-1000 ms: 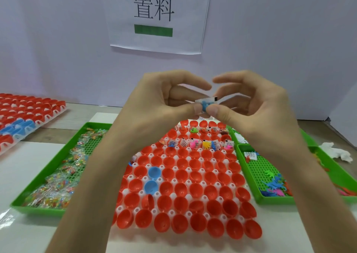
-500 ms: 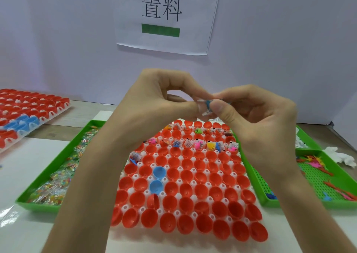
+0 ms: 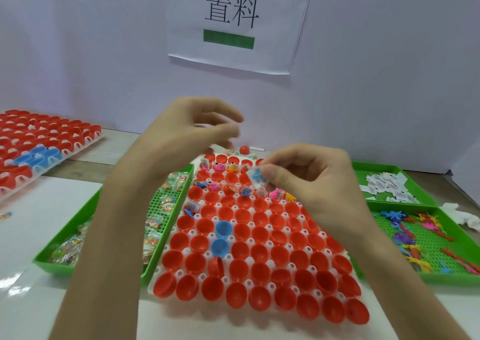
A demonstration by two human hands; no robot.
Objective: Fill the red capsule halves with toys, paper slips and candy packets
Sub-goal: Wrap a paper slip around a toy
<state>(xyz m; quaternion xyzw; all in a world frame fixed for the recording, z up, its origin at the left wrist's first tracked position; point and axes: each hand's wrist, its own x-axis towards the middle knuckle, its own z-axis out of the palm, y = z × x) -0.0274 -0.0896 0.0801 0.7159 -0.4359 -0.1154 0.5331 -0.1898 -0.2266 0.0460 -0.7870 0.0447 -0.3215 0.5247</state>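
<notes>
A white rack holds several rows of red capsule halves, with two blue halves among them. The far rows carry toys and slips; the near rows look hollow. My right hand hovers over the far right part of the rack and pinches a small white paper slip with a blue toy between thumb and forefinger. My left hand is raised above the rack's far left, blurred, with its fingers loosely curled and nothing visible in them.
A green tray of candy packets lies left of the rack. On the right, one green tray holds paper slips and another holds coloured toys. A second rack of capsule halves sits far left. A closed red capsule stands behind.
My hands have come apart. The right hand has dropped toward the rack with the slip and toy, and the left hand has let go and stays raised.
</notes>
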